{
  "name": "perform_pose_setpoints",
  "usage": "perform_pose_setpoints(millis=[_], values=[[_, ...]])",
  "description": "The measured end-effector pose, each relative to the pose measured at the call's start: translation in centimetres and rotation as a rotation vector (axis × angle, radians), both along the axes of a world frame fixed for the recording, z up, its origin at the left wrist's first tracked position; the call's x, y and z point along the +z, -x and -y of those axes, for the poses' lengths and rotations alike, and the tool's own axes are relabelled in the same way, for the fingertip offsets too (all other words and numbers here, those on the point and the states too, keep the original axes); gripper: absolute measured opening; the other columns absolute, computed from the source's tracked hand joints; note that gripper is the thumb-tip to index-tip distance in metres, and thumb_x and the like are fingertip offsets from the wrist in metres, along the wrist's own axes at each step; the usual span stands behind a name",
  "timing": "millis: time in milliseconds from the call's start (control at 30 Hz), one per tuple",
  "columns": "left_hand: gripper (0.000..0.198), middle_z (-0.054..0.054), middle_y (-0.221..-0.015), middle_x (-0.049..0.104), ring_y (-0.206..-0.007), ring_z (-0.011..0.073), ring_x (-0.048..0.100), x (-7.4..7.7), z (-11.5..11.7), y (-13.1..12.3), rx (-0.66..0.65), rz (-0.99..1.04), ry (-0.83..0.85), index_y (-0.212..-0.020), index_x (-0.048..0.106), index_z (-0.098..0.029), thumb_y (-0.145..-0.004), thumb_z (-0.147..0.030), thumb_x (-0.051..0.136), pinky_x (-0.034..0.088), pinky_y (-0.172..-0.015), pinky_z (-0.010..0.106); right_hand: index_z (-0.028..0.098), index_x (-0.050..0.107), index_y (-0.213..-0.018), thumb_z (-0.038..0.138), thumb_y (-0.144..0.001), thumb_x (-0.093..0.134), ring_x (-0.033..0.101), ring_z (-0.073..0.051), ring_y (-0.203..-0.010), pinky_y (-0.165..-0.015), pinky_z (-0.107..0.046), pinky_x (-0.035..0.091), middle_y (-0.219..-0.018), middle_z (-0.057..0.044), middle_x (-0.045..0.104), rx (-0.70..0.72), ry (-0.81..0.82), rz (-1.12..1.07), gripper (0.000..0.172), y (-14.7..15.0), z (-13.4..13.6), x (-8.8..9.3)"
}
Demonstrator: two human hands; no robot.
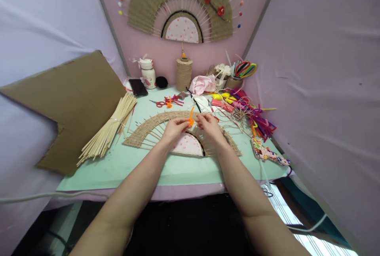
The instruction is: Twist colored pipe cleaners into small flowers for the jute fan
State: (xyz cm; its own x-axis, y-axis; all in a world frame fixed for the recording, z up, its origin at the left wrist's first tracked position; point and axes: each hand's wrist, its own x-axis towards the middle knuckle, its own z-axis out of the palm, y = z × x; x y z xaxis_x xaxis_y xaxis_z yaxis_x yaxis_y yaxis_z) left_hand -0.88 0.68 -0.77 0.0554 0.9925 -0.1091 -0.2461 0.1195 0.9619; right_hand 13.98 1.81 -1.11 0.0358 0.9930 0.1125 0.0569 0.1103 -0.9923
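Note:
Both of my hands meet over a half-round woven jute fan point(150, 127) lying on the mint-green table top point(124, 169). My left hand point(175, 128) and my right hand point(209, 124) each pinch an end of a small orange pipe cleaner point(191, 116), which is bent and sticks up between them. Under my wrists the fan's pink dotted centre point(187, 146) shows, edged with a black cord, and thin wooden sticks radiate through the weave.
A bundle of wooden sticks point(108, 129) and a cardboard sheet point(68, 97) lie left. Red scissors point(158, 103), a phone point(138, 86), a jute spool point(184, 73), a bottle point(147, 73), pipe cleaners point(255, 115) and a patterned glue gun point(267, 153) surround the work. A finished fan point(181, 6) hangs behind.

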Motion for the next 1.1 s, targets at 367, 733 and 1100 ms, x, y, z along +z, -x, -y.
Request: perform_pose_setpoints(millis=[367,733,1100], values=[[0.025,0.003,-0.070,0.067,-0.065,0.0131,0.062,0.1,0.1,0.1,0.041,-0.183,-0.166,-0.081,0.061,-0.013,-0.058,-0.017,0.071,0.049,-0.066,0.026,0.017,0.064,-0.081,0.026,-0.074,0.057,0.057,-0.013,-0.066,-0.066,-0.026,0.044,-0.076,-0.001,0.065,0.038,-0.280,0.309,0.014,1.0,0.9,-0.2],[0.016,0.001,-0.071,0.065,-0.065,0.0126,0.060,-0.2,0.5,-0.1,0.137,-0.585,-0.369,-0.076,0.060,-0.016,-0.064,-0.007,0.055,0.046,-0.064,0.024,0.017,0.059,-0.068,0.023,-0.069,0.056,0.049,-0.011,-0.057,-0.058,-0.024,0.038,-0.061,0.002,0.057,-0.011,-0.220,0.388,0.007,1.7,1.5,0.0],[0.014,0.004,-0.071,0.067,-0.067,0.0150,0.063,-0.9,0.0,-0.4,0.135,-0.375,-0.224,-0.077,0.062,-0.014,-0.065,-0.020,0.062,0.047,-0.065,0.026,0.017,0.059,-0.071,0.028,-0.064,0.061,0.055,-0.014,-0.061,-0.057,-0.025,0.043,-0.067,-0.001,0.062,-0.043,-0.048,0.042,0.013,1.9,1.1,-0.3]])
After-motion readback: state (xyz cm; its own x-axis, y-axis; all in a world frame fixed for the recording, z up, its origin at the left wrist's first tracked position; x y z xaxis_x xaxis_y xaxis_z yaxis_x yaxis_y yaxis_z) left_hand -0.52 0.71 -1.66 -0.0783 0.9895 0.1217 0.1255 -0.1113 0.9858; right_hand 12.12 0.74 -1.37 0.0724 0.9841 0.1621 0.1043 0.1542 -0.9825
